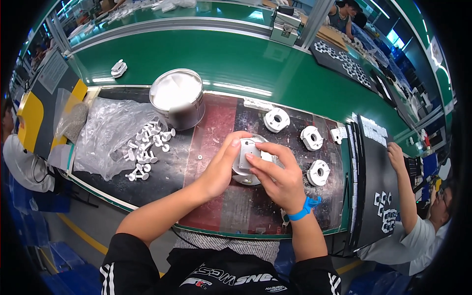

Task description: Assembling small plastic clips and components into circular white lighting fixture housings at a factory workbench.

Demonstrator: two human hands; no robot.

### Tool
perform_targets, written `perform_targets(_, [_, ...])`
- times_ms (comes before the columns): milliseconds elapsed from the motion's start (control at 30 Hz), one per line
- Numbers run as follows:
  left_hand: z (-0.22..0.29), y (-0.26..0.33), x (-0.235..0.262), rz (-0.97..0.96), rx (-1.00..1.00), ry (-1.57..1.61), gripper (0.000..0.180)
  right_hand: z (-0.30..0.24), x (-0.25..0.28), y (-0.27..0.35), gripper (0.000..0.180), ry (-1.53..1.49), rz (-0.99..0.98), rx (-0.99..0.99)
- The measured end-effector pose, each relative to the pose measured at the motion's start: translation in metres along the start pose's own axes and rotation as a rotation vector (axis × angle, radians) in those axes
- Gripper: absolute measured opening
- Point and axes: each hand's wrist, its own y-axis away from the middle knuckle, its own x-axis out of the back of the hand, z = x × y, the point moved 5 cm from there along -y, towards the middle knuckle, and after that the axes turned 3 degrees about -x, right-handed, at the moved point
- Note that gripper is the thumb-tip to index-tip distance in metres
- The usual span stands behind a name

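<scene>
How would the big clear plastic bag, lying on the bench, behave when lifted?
The clear plastic bag is probably floppy: its film lies wrinkled. It looks light, being thin and see-through. Pulling it might disturb the small white parts lying by its right edge.

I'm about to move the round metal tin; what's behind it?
Behind the round metal tin is the green surface, with a white part off to the left; whatever the tin covers can't be seen.

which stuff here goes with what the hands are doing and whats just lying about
Seems part of the job:
round white part, held in the left hand and right hand
three matching-looking white rings
possibly the white round-headed pegs

Apparently just lying about:
clear plastic bag
round tin, use unclear
green case
</scene>
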Motion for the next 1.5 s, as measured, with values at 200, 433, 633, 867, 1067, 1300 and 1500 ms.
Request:
perform_targets(200, [-0.011,-0.002,0.004,0.016,0.014,0.081,0.051,0.004,-0.001,0.000,0.034,0.022,-0.020,-0.015])
perform_targets(433, [-0.004,0.001,0.004,-0.013,0.034,0.009,0.051,0.002,-0.001,0.001,0.033,-0.008,-0.029,-0.035])
perform_targets(633, [0.002,0.004,0.000,-0.033,0.011,-0.011,0.052,0.002,-0.001,0.001,0.030,0.089,-0.021,-0.030])
perform_targets(867, [0.014,0.003,-0.004,-0.061,0.000,0.005,0.045,0.009,-0.003,0.005,0.030,-0.009,0.029,-0.028])
perform_targets(1067, [-0.004,-0.013,0.012,0.012,-0.025,0.084,0.048,-0.002,0.000,0.001,0.035,0.029,0.152,-0.031])
perform_targets(1300, [-0.015,-0.024,0.038,0.065,-0.125,0.237,0.056,-0.106,-0.063,-0.042,0.025,0.078,-0.220,0.319])
perform_targets(1500, [-0.014,-0.028,0.043,0.198,-0.149,0.254,0.050,-0.114,-0.170,-0.086,0.023,0.580,-0.380,0.336])
